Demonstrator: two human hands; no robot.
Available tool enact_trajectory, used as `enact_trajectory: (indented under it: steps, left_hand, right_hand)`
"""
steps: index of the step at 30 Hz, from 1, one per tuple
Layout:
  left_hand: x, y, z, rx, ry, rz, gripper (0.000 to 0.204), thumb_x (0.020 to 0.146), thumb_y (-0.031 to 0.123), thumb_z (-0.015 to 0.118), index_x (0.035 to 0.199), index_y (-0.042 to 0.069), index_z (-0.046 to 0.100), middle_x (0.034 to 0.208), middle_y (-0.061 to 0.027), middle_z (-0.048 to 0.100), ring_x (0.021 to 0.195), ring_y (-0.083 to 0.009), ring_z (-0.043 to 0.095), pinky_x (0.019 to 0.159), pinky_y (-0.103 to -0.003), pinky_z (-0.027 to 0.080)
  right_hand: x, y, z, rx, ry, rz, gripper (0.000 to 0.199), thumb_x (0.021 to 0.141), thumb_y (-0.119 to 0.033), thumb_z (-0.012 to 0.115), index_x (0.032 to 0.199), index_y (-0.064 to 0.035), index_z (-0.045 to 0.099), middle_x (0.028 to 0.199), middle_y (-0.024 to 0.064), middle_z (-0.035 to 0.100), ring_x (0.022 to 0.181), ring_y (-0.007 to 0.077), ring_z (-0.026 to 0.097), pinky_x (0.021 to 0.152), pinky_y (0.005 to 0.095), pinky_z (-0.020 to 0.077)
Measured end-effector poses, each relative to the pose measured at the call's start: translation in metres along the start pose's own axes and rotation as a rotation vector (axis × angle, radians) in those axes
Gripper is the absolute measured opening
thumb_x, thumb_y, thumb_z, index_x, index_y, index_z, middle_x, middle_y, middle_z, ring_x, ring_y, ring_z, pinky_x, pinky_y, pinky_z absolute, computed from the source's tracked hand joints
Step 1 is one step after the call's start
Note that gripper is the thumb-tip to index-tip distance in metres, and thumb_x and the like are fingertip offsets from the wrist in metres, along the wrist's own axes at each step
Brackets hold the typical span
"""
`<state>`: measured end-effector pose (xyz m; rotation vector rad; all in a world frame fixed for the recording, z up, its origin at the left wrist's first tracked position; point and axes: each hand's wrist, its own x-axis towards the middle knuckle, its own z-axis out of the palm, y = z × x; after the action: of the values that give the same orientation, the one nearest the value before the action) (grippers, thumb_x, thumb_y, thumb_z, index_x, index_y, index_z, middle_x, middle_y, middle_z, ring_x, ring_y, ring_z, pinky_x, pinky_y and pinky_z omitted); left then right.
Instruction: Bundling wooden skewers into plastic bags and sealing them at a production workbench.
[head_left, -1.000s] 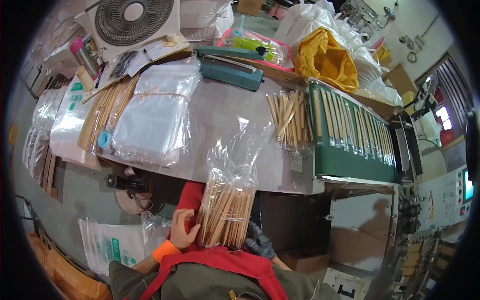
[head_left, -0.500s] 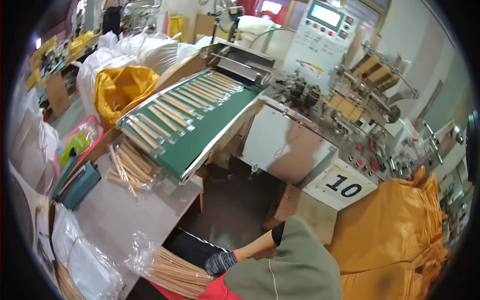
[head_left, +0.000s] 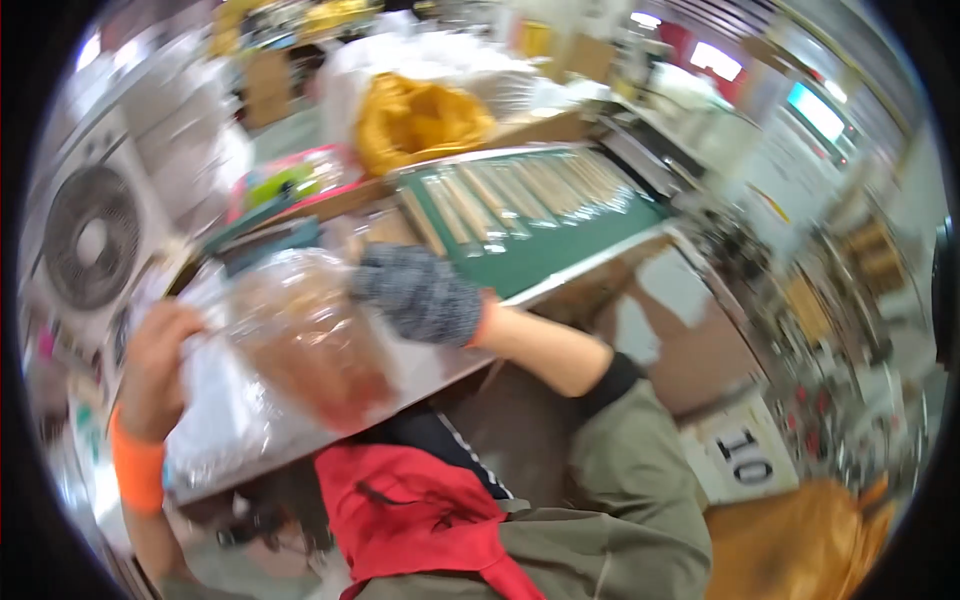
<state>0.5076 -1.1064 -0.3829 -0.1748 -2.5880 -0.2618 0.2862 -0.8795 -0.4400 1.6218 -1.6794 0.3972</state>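
Observation:
A clear plastic bag of wooden chopsticks (head_left: pixel 310 340) lies tilted above the near table, blurred by motion. My right hand (head_left: pixel 415 292), in a grey knitted glove, closes on its upper right side, with the fingertips partly hidden. Bare, with an orange wristband, my left hand (head_left: pixel 160 360) is at the left of the bag with its fingers curled in. Its fingertips meet the edge of some clear plastic, and what they pinch is too smeared to make out. Underneath and to the left lies a stack of clear plastic bags (head_left: pixel 215 415).
Wrapped chopsticks (head_left: pixel 505 195) lie in a row on a green conveyor belt (head_left: pixel 545 258) beyond my right hand. A teal box (head_left: pixel 275 243) stands behind the bag, and a fan (head_left: pixel 92 240) at the left. An open yellow sack (head_left: pixel 420 125) stands behind the belt; machinery is at the right.
My view has swung left. My right hand has come up from beside my lap with the chopsticks, which are now over the table. My left hand has come into view.

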Motion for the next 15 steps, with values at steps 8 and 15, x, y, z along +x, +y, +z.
enact_trajectory:
  steps: [8,15]
  left_hand:
    - [0.001,0.009,0.061,-0.393,0.088,-0.33,0.012,0.069,-0.005,0.065,0.078,0.0,0.059,0.074,-0.0098,0.061,0.076,-0.0209,0.06,0.07,-0.027,0.046]
    - [-0.042,0.017,0.145,-0.821,0.837,-0.525,0.066,0.071,0.005,0.073,0.123,-0.006,0.034,0.118,-0.0145,0.05,0.107,-0.0171,0.051,0.094,-0.032,0.04]
  right_hand:
    - [0.055,0.012,0.005,0.409,0.179,-0.064,0.031,0.076,-0.028,0.057,0.1,-0.0082,0.06,0.087,0.0122,0.062,0.08,0.0279,0.06,0.07,0.0415,0.0471]
    - [0.037,-0.016,0.112,0.353,-0.31,-0.205,0.021,0.075,-0.03,0.055,0.083,-0.011,0.061,0.076,0.0055,0.058,0.069,0.0211,0.059,0.057,0.0383,0.0458]
